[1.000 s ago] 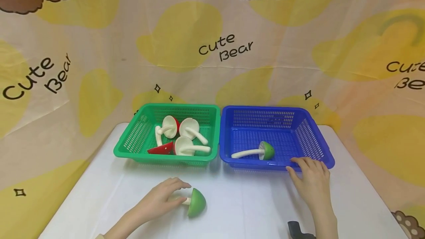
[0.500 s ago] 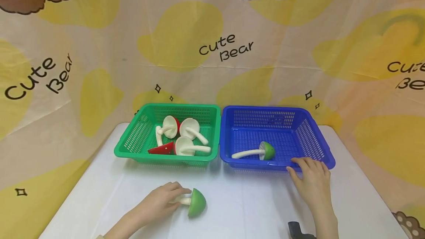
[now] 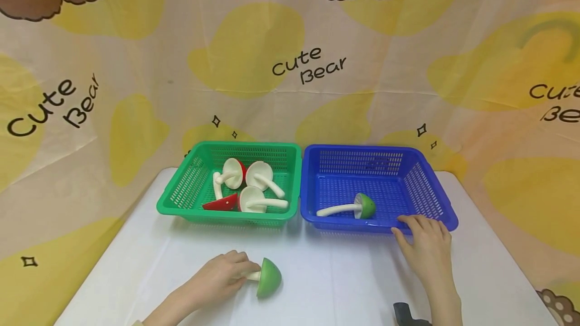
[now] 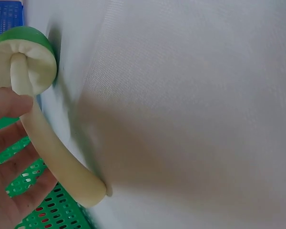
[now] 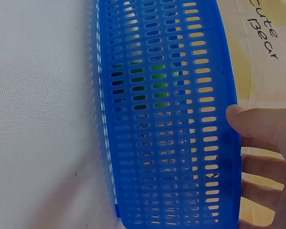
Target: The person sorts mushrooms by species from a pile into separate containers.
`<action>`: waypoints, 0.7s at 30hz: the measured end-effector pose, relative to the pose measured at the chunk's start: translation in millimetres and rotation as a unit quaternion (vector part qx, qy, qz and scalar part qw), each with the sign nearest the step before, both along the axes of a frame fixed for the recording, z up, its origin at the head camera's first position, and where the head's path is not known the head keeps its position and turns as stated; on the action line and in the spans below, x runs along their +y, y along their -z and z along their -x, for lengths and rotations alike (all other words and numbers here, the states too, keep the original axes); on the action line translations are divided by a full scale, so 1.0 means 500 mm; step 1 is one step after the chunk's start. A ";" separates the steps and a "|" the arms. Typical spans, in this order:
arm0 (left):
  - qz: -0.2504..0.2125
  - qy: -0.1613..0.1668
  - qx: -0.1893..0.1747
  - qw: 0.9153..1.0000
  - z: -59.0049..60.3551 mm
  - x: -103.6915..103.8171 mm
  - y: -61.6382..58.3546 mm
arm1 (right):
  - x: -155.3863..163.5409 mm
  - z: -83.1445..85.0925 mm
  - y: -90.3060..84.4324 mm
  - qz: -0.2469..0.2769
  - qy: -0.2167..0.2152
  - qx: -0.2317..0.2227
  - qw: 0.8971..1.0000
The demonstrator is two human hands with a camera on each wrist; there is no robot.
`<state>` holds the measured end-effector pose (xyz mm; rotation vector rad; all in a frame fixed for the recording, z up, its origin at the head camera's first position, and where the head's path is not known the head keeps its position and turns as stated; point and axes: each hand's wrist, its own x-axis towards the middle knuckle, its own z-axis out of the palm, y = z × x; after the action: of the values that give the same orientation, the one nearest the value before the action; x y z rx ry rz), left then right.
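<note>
A toy mushroom [image 3: 267, 277] with a green cap and cream stem lies on the white table [image 3: 326, 286] near the front. My left hand [image 3: 226, 276] curls round its stem [image 4: 47, 157]; the cap [image 4: 26, 59] shows in the left wrist view. My right hand [image 3: 423, 248] rests with straight fingers [image 5: 262, 129] on the front rim of the blue basket [image 3: 428, 165]. Inside that basket lies another green-capped mushroom [image 3: 351, 208].
A green basket [image 3: 181, 190] stands left of the blue one and holds several red-capped mushrooms [image 3: 246, 190]. A cloth backdrop printed "Cute Bear" hangs behind the table. A dark object [image 3: 408, 313] shows at the bottom edge by my right wrist.
My left hand's fingers have curled in round the mushroom's stem. The right hand and both baskets have not moved.
</note>
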<state>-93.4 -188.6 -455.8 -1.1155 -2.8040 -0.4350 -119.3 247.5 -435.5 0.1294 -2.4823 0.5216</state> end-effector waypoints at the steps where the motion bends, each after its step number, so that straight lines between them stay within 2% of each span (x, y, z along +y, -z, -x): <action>1: -0.003 0.003 0.009 1.000 0.000 0.001 0.002 | 0.000 0.000 0.000 0.000 0.000 0.001 1.000; 4: -0.008 0.005 0.021 1.000 0.001 0.002 0.004 | 0.001 0.000 0.001 0.000 -0.002 0.004 1.000; 11: -0.002 -0.015 0.008 1.000 0.000 0.014 -0.005 | 0.002 0.000 0.003 0.000 -0.002 0.003 1.000; 17: 0.005 -0.020 0.044 0.999 0.008 0.035 -0.016 | 0.001 0.001 0.003 -0.002 -0.004 0.011 1.000; 21: 0.000 -0.011 0.070 0.997 0.016 0.049 -0.023 | -0.001 0.001 0.002 -0.001 -0.004 0.015 1.000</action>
<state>-101.4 -163.8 -444.0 -1.0707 -2.6912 -0.3405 -120.0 247.2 -436.7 0.1476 -2.4547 0.5165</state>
